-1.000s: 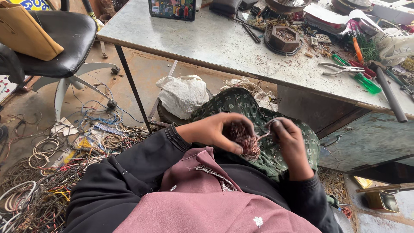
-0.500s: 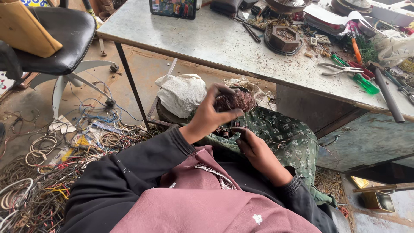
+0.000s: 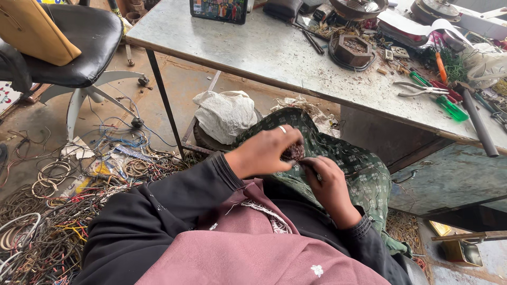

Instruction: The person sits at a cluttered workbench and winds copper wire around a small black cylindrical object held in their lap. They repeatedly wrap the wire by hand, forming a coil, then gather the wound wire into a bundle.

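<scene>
My left hand (image 3: pixel 263 152) grips a small dark reddish bundle of copper wire (image 3: pixel 293 153) above my lap, which is covered in green patterned cloth (image 3: pixel 359 169). A ring shows on one finger of that hand. My right hand (image 3: pixel 328 186) sits just below and to the right, its fingers pinched on strands at the bundle's lower edge. Most of the bundle is hidden behind my left fingers. Black sleeves and a maroon garment fill the bottom of the view.
A grey metal workbench (image 3: pixel 253 47) stands ahead with pliers (image 3: pixel 422 88), green-handled screwdrivers (image 3: pixel 449 105), a motor stator (image 3: pixel 351 50) and a tablet (image 3: pixel 219 9). A black swivel chair (image 3: pixel 79 42) stands at left above tangled wires and coils (image 3: pixel 63 200) on the floor. A white cloth bundle (image 3: pixel 224 113) lies under the bench.
My left hand raised the wire bundle up and away half a second ago, then brought it back down to my lap. My right hand has closed in on it again.
</scene>
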